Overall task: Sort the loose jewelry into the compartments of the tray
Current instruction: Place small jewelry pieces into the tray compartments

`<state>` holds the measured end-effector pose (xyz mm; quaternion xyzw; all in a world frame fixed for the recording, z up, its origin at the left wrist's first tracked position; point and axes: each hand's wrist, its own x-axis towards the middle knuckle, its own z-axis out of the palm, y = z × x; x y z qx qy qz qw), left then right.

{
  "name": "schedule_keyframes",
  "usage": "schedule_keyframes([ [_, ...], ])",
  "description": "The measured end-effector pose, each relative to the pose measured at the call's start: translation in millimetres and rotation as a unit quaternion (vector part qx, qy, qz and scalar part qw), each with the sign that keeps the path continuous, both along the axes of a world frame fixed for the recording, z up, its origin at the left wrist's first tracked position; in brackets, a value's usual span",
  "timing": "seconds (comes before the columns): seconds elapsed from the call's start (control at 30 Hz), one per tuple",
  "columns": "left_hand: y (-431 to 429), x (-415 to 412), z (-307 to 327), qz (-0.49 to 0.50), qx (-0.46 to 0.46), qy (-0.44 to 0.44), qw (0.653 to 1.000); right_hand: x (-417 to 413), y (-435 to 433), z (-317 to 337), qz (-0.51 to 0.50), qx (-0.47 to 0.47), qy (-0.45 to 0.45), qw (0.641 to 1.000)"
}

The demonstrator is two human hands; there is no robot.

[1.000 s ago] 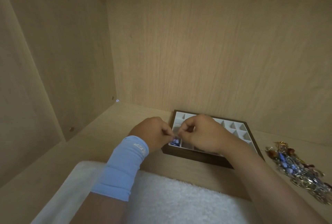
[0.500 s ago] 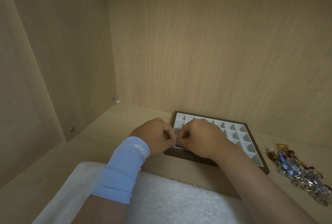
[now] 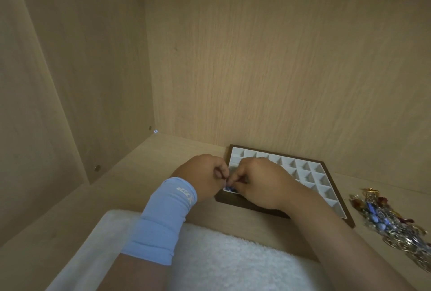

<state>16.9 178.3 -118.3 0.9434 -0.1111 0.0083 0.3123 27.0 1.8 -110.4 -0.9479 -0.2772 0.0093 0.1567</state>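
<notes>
fingers (image 3: 222, 170) of left hand (image 3: 200, 174) and right hand (image 3: 261, 183) curled, pinching a tiny piece (image 3: 226, 180) over blue beads (image 3: 229, 189) in lower-left corner of tray (image 3: 310, 174); right hand covering near cells; jewelry heap (image 3: 391, 218) far right; towel (image 3: 233, 262) below.

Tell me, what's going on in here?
A person is sorting jewelry inside a wooden cabinet. The left hand and the right hand meet over the near left corner of the tray, and both seem to pinch a small blue piece at the corner compartment there. The compartments in view look unfilled. A tangled pile of loose jewelry lies on the shelf to the right of the tray.
</notes>
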Motion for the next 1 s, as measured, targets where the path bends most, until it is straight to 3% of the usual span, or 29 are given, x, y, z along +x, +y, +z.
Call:
schedule_keyframes([
  [0.2,-2.5,-1.5,-0.3,-0.005,0.024,-0.017,1.000,3.4,-5.1,0.2,-0.051,0.076,0.001,0.996],
  [0.33,-2.2,-1.3,-2.3,-0.017,0.030,-0.022,0.999,1.6,-5.1,1.3,-0.039,0.030,0.019,0.999],
  [0.47,-2.7,-1.0,0.8,-0.017,0.042,-0.028,0.999,2.8,-13.0,4.1,-0.048,0.061,0.026,0.997],
  [0.6,-11.3,-2.4,3.1,0.007,-0.022,-0.094,0.995,-2.3,-45.4,22.0,-0.077,0.127,0.030,0.989],
  [0.73,-59.8,-10.9,15.4,-0.050,-0.097,-0.121,0.987,-10.1,-109.2,45.2,-0.127,0.124,0.008,0.984],
  [0.83,-113.1,-10.1,23.2,-0.111,-0.073,-0.102,0.986,-23.6,-163.6,51.5,-0.165,0.112,-0.005,0.980],
  [1.0,-204.6,-4.7,20.2,-0.166,-0.044,-0.056,0.984,-39.0,-232.5,45.8,-0.207,0.053,0.056,0.975],
])
